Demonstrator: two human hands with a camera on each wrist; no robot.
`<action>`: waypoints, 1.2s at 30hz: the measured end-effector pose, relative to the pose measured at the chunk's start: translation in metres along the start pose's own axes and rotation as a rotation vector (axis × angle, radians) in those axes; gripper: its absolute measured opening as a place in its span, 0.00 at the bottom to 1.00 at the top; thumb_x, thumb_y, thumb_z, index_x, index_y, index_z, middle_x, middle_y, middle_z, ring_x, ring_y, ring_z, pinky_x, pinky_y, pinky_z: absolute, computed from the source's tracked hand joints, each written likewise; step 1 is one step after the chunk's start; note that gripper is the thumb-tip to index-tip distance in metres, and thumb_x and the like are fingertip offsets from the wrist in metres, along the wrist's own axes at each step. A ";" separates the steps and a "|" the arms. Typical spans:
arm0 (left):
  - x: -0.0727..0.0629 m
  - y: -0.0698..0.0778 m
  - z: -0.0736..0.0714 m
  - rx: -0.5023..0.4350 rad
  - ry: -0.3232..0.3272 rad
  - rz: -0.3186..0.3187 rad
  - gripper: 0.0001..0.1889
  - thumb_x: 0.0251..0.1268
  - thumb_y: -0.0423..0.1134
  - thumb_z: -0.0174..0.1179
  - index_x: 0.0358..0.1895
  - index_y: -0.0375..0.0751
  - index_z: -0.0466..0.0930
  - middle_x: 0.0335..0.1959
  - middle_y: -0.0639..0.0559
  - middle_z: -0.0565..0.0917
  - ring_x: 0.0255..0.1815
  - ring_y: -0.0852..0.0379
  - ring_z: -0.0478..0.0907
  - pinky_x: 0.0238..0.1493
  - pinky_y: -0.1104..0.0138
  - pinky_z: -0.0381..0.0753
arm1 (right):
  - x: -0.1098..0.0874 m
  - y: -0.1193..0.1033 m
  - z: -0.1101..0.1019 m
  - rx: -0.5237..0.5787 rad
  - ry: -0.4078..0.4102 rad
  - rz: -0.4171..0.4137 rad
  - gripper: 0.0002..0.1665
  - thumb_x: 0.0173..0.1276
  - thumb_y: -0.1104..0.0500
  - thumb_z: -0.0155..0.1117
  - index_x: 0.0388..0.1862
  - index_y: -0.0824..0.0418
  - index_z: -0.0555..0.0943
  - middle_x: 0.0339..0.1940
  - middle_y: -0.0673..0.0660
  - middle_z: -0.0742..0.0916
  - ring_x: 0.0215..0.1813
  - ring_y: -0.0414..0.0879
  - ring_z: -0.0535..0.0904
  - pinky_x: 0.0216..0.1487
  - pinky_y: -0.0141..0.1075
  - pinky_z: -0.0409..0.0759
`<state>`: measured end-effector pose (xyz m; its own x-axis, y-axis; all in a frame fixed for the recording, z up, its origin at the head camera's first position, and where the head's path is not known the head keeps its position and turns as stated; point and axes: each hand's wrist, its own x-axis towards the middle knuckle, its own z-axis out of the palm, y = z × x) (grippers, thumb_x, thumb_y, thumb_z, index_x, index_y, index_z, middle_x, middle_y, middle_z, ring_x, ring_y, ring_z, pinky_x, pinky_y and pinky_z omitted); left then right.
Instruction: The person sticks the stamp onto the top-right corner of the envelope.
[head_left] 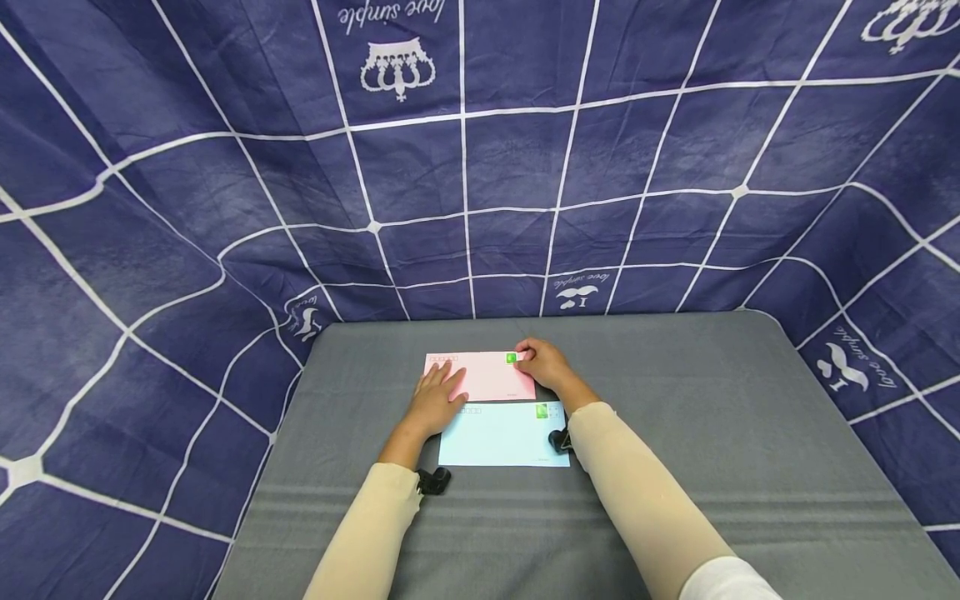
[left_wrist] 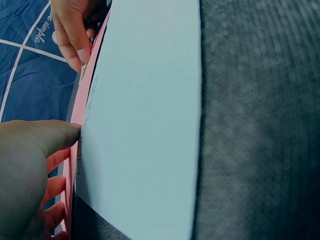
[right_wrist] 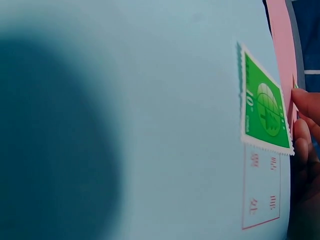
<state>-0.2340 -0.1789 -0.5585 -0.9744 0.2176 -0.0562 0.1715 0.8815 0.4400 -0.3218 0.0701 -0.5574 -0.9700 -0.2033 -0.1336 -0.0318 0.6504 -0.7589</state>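
Observation:
A pink envelope (head_left: 487, 379) lies flat on the grey table, just beyond a light blue envelope (head_left: 498, 437). My left hand (head_left: 435, 406) rests with spread fingers on the pink envelope's left part, its thumb near the seam between the two. At the pink envelope's upper right corner, my right hand (head_left: 547, 365) pinches a green stamp (head_left: 511, 357) by its right side between thumb and forefinger. That corner is hidden under the hand. Another green stamp (right_wrist: 265, 102) sits on the blue envelope, beside a red printed box (right_wrist: 261, 187).
The grey cloth-covered table (head_left: 697, 400) is enclosed at the back and sides by a navy curtain (head_left: 517, 167) with white lines. Black wrist cameras (head_left: 433, 481) are worn on both sleeves; the right one overlaps the blue envelope in the head view.

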 end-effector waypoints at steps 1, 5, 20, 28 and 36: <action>0.000 0.000 0.000 0.000 -0.001 -0.001 0.30 0.75 0.50 0.53 0.77 0.46 0.65 0.82 0.39 0.57 0.84 0.36 0.47 0.82 0.42 0.46 | 0.000 0.000 0.000 0.000 0.001 0.000 0.16 0.68 0.58 0.70 0.54 0.57 0.82 0.31 0.51 0.78 0.37 0.46 0.74 0.43 0.35 0.68; 0.000 0.001 -0.001 -0.003 0.002 0.002 0.30 0.75 0.50 0.53 0.77 0.46 0.66 0.81 0.38 0.58 0.84 0.36 0.48 0.82 0.41 0.46 | -0.001 -0.001 0.000 0.004 0.004 0.006 0.16 0.68 0.58 0.69 0.54 0.57 0.82 0.32 0.51 0.78 0.38 0.47 0.74 0.43 0.35 0.68; 0.001 -0.003 0.003 -0.012 0.015 0.009 0.30 0.75 0.50 0.53 0.76 0.46 0.66 0.81 0.39 0.58 0.84 0.36 0.47 0.82 0.41 0.46 | -0.004 -0.002 0.000 -0.023 0.005 0.019 0.17 0.68 0.57 0.70 0.55 0.55 0.82 0.34 0.51 0.79 0.40 0.46 0.74 0.43 0.35 0.67; 0.001 -0.003 0.002 -0.020 0.022 0.012 0.30 0.75 0.50 0.53 0.76 0.46 0.66 0.81 0.39 0.58 0.84 0.36 0.47 0.82 0.41 0.45 | -0.004 -0.002 0.000 -0.017 0.006 0.023 0.17 0.68 0.56 0.69 0.55 0.55 0.82 0.34 0.51 0.79 0.39 0.46 0.74 0.43 0.35 0.67; 0.001 -0.002 0.002 -0.012 0.008 0.005 0.30 0.75 0.50 0.53 0.77 0.47 0.66 0.82 0.39 0.57 0.84 0.36 0.47 0.82 0.41 0.45 | -0.001 0.000 0.001 -0.019 0.001 0.044 0.17 0.69 0.56 0.69 0.56 0.54 0.82 0.35 0.51 0.78 0.40 0.46 0.74 0.43 0.36 0.67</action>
<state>-0.2347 -0.1801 -0.5610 -0.9748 0.2183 -0.0465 0.1745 0.8751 0.4513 -0.3201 0.0694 -0.5578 -0.9706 -0.1739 -0.1662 0.0063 0.6722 -0.7404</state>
